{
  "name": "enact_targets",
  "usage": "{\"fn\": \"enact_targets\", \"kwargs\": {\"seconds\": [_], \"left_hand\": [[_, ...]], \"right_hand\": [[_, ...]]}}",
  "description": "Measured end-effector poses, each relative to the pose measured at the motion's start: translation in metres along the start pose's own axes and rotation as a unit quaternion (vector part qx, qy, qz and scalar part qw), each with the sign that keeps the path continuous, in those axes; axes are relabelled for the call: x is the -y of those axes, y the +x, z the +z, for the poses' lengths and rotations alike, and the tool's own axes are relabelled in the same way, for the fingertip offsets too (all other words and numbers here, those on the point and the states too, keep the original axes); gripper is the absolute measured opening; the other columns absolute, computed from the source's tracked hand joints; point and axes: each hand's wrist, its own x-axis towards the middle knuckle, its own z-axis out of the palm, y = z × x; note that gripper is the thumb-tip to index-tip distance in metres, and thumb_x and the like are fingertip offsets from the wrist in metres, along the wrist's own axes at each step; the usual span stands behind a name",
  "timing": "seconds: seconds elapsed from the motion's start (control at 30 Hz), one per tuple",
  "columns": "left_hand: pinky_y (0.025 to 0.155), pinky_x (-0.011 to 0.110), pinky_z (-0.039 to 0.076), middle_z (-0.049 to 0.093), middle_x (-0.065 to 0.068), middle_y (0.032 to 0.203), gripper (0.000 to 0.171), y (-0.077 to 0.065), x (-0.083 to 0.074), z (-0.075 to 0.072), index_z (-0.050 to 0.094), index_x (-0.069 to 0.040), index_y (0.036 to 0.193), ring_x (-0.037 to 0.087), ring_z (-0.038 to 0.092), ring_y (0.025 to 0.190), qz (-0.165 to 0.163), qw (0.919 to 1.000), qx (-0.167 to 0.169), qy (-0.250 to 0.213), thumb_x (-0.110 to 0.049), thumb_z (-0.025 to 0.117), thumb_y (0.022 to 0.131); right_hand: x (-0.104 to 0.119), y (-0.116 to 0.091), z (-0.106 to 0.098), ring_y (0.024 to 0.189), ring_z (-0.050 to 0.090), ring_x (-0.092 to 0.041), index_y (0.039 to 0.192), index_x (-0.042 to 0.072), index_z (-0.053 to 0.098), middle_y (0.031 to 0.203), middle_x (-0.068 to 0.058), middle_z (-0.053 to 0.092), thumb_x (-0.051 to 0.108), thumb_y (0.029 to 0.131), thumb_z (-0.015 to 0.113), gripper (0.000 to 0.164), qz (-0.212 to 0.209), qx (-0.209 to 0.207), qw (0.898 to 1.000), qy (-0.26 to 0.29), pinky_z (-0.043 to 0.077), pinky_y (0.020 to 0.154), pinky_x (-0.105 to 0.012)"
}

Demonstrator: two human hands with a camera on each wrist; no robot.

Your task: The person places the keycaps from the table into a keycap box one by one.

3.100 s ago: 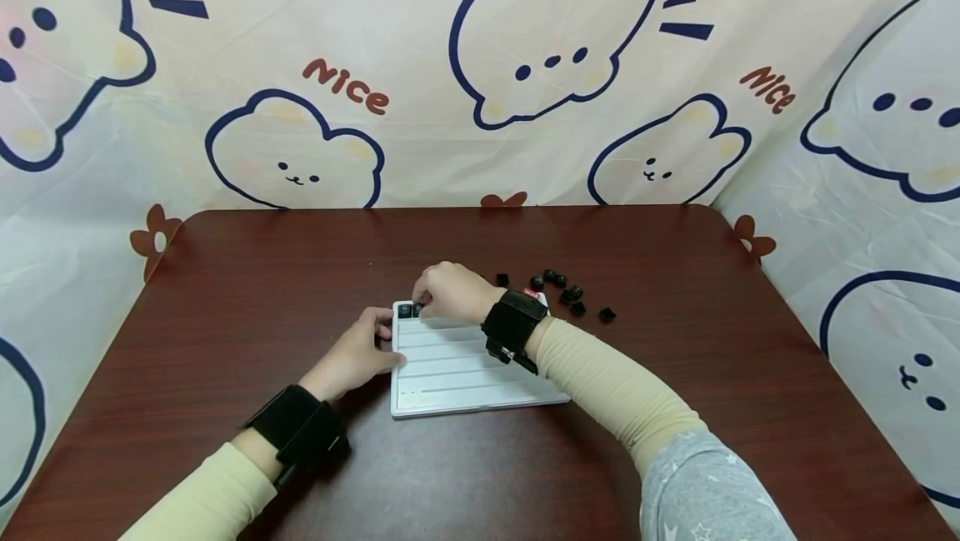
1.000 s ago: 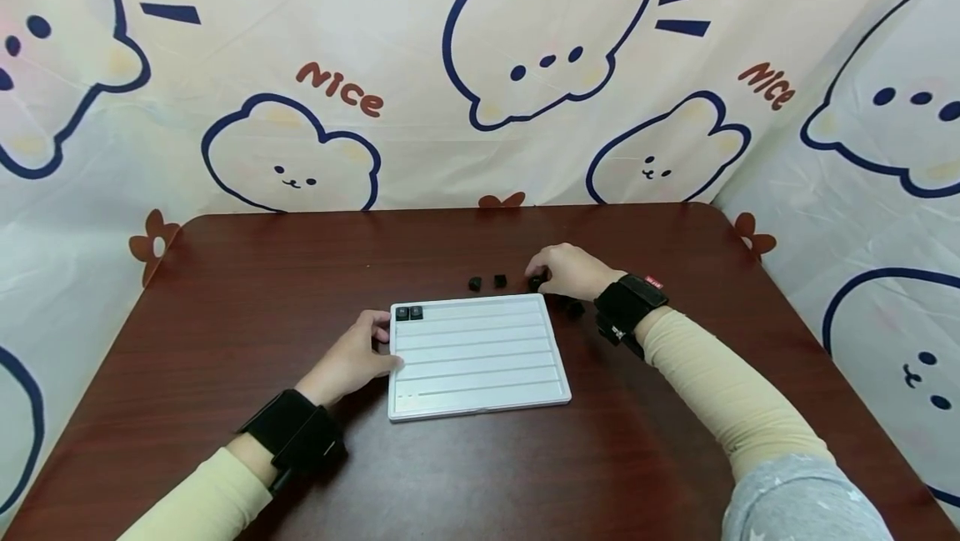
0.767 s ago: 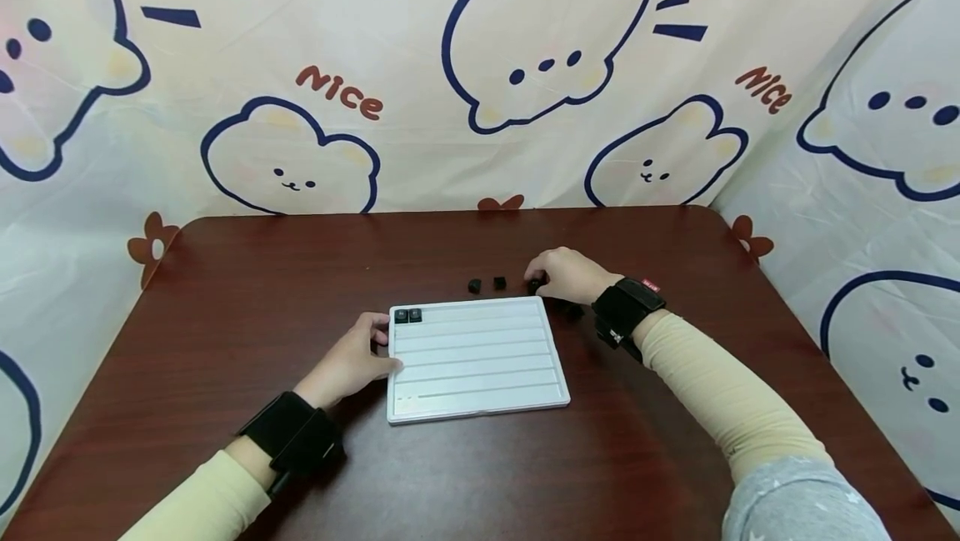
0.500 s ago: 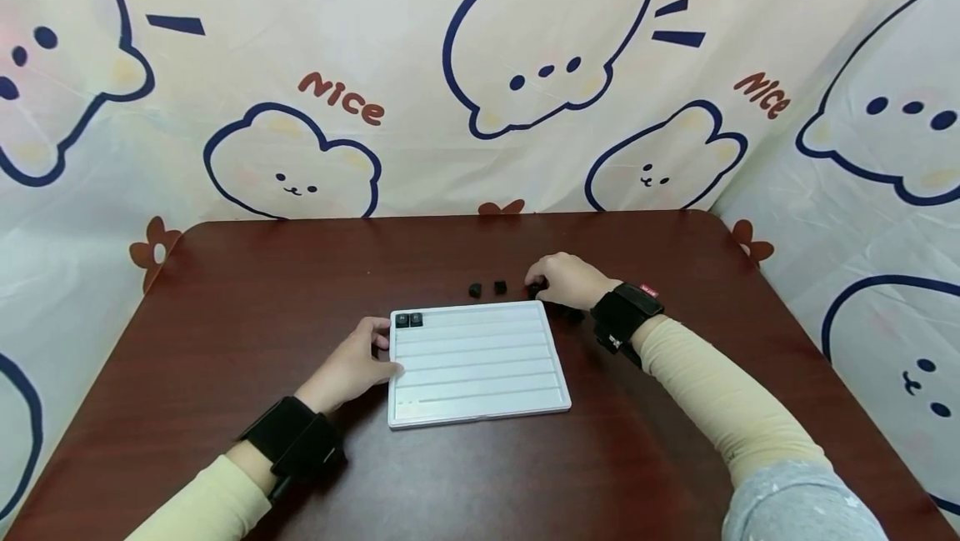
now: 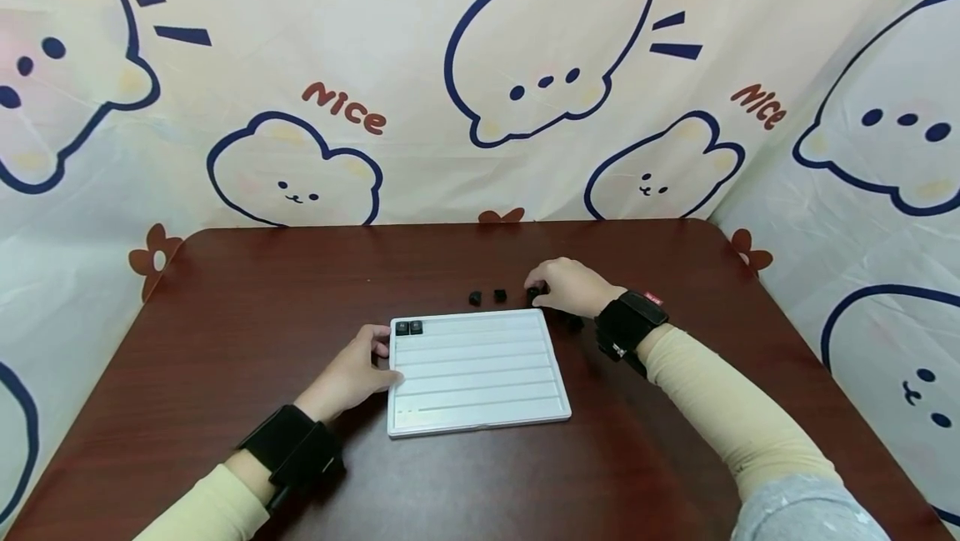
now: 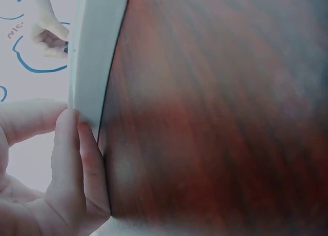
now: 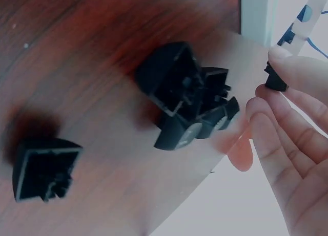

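A white board (image 5: 476, 378) with shallow rows lies on the table, with two black keycaps (image 5: 408, 328) side by side at its far left corner. At the board's left edge, my left hand (image 5: 352, 370) holds on with the thumb on the rim and bent fingers along the side. Just beyond the far right corner, my right hand (image 5: 573, 287) pinches a black keycap (image 7: 277, 78) between thumb and fingertips. Below that hand, several loose keycaps (image 7: 171, 77) lie clustered, some with hollow undersides showing; the head view mostly hides these behind the hand.
Two loose keycaps (image 5: 487, 297) sit behind the board's far edge. One keycap (image 7: 46, 169) lies apart from the cluster in the right wrist view. A printed cloth (image 5: 420, 49) hangs behind the brown table (image 5: 315, 274).
My right hand has moved from the board's far left corner, where two keycaps now show, to the loose keycaps at the right. It stays there over the last second. My left hand keeps its place.
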Motion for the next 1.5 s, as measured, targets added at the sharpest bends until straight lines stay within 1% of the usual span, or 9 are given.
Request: {"fn": "enact_targets", "kwargs": {"seconds": [0.2,0.47,0.53,0.73,0.93,1.1,1.2,1.33,1.5], "left_hand": [[0.082,0.039,0.046,0.055,0.017,0.115,0.069,0.0,-0.002,0.001,0.039,0.007,0.146,0.028,0.053,0.098,0.0,1.0,-0.002,0.005,-0.002,0.076,0.09],[0.079,0.037,0.047,0.054,0.017,0.115,0.069,-0.001,-0.002,0.001,0.038,0.007,0.147,0.027,0.053,0.097,0.0,1.0,-0.001,0.006,-0.002,0.076,0.09],[0.08,0.038,0.047,0.054,0.017,0.115,0.069,-0.001,-0.002,0.001,0.038,0.007,0.147,0.028,0.053,0.098,0.001,1.0,-0.002,0.008,-0.003,0.076,0.09],[0.08,0.038,0.048,0.055,0.017,0.115,0.069,-0.001,-0.002,0.001,0.039,0.007,0.147,0.027,0.054,0.097,0.0,0.9999,-0.004,0.012,-0.003,0.077,0.09],[0.076,0.035,0.051,0.054,0.019,0.117,0.069,0.0,-0.002,0.001,0.038,0.007,0.147,0.027,0.055,0.096,-0.006,1.0,-0.002,-0.003,-0.001,0.076,0.09],[0.076,0.034,0.053,0.054,0.019,0.118,0.069,0.0,-0.001,0.003,0.038,0.006,0.147,0.026,0.057,0.095,-0.013,0.9999,-0.002,-0.01,0.001,0.076,0.089],[0.077,0.035,0.054,0.053,0.019,0.118,0.069,0.0,-0.001,0.003,0.038,0.007,0.147,0.026,0.057,0.095,-0.015,0.9997,-0.001,-0.019,0.002,0.075,0.089],[0.077,0.034,0.054,0.053,0.019,0.118,0.069,0.0,0.0,0.004,0.038,0.007,0.147,0.026,0.057,0.096,-0.015,0.9997,-0.004,-0.017,0.003,0.075,0.089],[0.077,0.034,0.054,0.053,0.019,0.117,0.069,0.001,0.0,0.004,0.038,0.007,0.147,0.027,0.056,0.097,-0.013,0.9998,-0.005,-0.017,0.003,0.075,0.089]], "right_hand": [[0.004,-0.004,-0.003,0.096,0.064,-0.023,0.118,0.002,0.074,0.114,-0.013,0.07,0.01,0.093,0.077,0.027,-0.013,-0.01,1.0,-0.006,0.054,0.084,-0.039],[0.011,-0.005,-0.005,0.086,0.059,-0.019,0.118,0.003,0.075,0.111,-0.011,0.07,0.011,0.092,0.078,0.027,-0.035,-0.023,0.999,-0.012,0.052,0.078,-0.035],[0.012,-0.006,-0.006,0.087,0.06,-0.019,0.118,0.003,0.075,0.112,-0.011,0.07,0.011,0.092,0.079,0.027,-0.037,-0.022,0.999,-0.012,0.052,0.079,-0.035],[0.02,-0.005,-0.007,0.099,0.065,-0.022,0.118,0.005,0.075,0.117,-0.011,0.07,0.01,0.091,0.079,0.028,-0.047,-0.023,0.999,-0.003,0.054,0.085,-0.037],[0.026,-0.004,-0.003,0.091,0.062,-0.018,0.115,0.006,0.076,0.113,-0.009,0.071,0.011,0.09,0.08,0.026,-0.06,-0.021,0.998,0.002,0.054,0.082,-0.034],[0.029,-0.003,0.001,0.09,0.061,-0.017,0.116,0.006,0.075,0.114,-0.009,0.07,0.011,0.09,0.08,0.027,-0.057,-0.015,0.998,0.004,0.053,0.081,-0.033],[0.032,-0.003,0.003,0.09,0.062,-0.018,0.116,0.006,0.075,0.115,-0.009,0.071,0.011,0.089,0.081,0.027,-0.063,-0.017,0.998,0.006,0.053,0.081,-0.033],[0.036,-0.002,0.003,0.09,0.062,-0.018,0.115,0.006,0.076,0.114,-0.008,0.071,0.01,0.089,0.081,0.027,-0.076,-0.02,0.997,0.004,0.053,0.081,-0.032],[0.041,0.001,0.003,0.085,0.058,-0.016,0.115,0.006,0.075,0.108,-0.006,0.07,0.01,0.089,0.081,0.026,-0.079,-0.017,0.997,-0.001,0.051,0.077,-0.029]]}}
